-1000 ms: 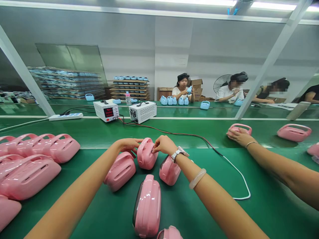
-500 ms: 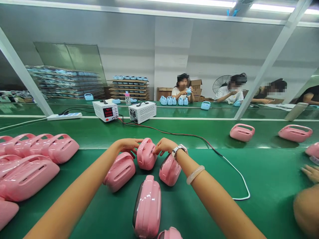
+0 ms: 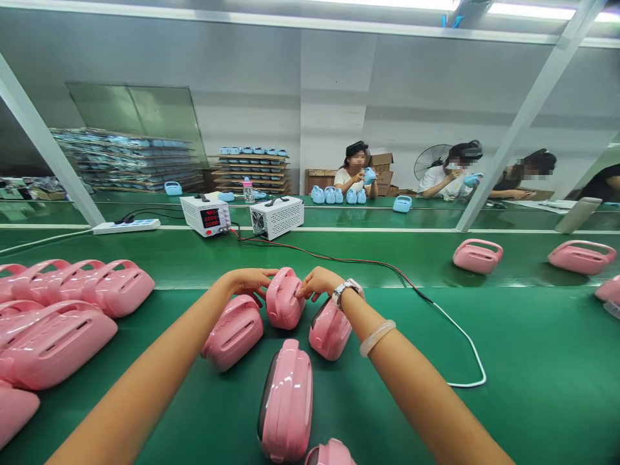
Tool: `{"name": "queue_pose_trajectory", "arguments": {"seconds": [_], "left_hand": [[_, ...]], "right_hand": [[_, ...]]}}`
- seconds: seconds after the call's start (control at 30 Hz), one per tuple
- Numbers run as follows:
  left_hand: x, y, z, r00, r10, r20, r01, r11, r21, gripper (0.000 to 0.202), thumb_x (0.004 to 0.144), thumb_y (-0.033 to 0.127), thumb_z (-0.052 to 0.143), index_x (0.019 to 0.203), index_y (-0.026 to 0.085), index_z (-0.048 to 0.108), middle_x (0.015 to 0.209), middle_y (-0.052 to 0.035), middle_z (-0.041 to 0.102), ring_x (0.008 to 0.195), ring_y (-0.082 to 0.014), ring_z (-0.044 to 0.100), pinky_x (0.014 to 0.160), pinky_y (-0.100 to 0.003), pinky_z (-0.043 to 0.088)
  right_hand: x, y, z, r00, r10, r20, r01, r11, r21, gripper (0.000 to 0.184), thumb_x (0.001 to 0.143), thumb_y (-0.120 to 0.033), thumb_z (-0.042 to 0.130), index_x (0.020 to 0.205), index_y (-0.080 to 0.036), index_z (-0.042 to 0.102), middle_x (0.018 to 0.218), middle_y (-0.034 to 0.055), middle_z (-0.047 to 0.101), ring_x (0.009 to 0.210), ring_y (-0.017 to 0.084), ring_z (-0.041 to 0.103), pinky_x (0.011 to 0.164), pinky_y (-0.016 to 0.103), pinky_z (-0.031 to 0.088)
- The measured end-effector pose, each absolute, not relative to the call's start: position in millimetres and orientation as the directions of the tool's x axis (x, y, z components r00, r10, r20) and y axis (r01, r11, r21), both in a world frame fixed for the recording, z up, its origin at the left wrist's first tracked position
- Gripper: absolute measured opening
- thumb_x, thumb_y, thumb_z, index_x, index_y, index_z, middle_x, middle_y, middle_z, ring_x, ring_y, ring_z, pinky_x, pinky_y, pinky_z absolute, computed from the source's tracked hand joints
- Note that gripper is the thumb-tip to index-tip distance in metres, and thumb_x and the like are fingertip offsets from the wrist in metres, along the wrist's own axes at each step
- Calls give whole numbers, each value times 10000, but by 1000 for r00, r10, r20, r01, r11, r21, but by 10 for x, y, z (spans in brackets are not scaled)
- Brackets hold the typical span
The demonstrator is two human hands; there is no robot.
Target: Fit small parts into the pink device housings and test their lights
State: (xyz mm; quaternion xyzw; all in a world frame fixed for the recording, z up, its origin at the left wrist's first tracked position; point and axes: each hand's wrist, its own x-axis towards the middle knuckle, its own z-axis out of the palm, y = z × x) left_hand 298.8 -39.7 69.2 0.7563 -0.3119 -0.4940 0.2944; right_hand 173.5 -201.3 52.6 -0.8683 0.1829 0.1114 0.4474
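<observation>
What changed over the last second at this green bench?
A co-worker's arm, first resting a hand on the far pink case at right, drew back toward the right edge and is now out of view; that case sits a little further right. The left hand and right hand stayed on the upright pink case, and the neighbouring cases did not move.

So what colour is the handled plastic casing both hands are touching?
Glossy pink plastic casing, touched by left hand and right hand; head view.
</observation>
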Motion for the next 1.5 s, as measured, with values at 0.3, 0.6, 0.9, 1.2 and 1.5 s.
{"name": "queue_pose_trajectory", "arguments": {"seconds": [0.3,0.6,0.9,1.2,1.5], "left_hand": [[3001,-395,685,327,-762,-558,-177,-630,756,941,547,381,775,1388,280,365,1231,-69,602,836,-227,673,639,-259,553],[2981,-393,690,338,-760,-555,-171,-630,758,921,533,359,781,1365,295,390,1167,-48,637,803,-222,684,629,-262,557],[3009,-454,662,337,-756,-561,-161,-634,757,952,545,301,716,1407,263,313,1113,-66,668,773,-226,690,667,-288,550],[2893,-524,749,338,-750,-568,-194,-646,738,858,575,235,642,1373,240,330,858,-14,697,707,-236,698,700,-317,551],[2821,-657,783,366,-702,-610,-242,-705,666,721,555,195,634,1239,231,407,690,10,651,582,-226,672,610,-316,550]], "right_hand": [[1741,-2021,523,908,-220,-356,-417,-557,-719,235,892,-299,630,760,-105,621,684,-21,601,608,84,583,591,221,509],[1737,-2018,530,911,-248,-331,-411,-620,-668,275,857,-354,669,752,-102,637,706,1,636,641,99,617,618,241,526],[1696,-1954,617,905,-273,-325,-419,-703,-575,314,893,-402,612,816,-100,648,815,42,684,745,132,659,724,291,552],[1707,-1923,710,869,-359,-342,-492,-709,-506,295,937,-410,534,905,-143,655,931,41,681,835,155,652,791,326,538],[1574,-1891,836,871,-355,-339,-489,-689,-536,256,933,-361,550,1068,-156,623,1096,66,628,948,193,624,826,355,535]]}}
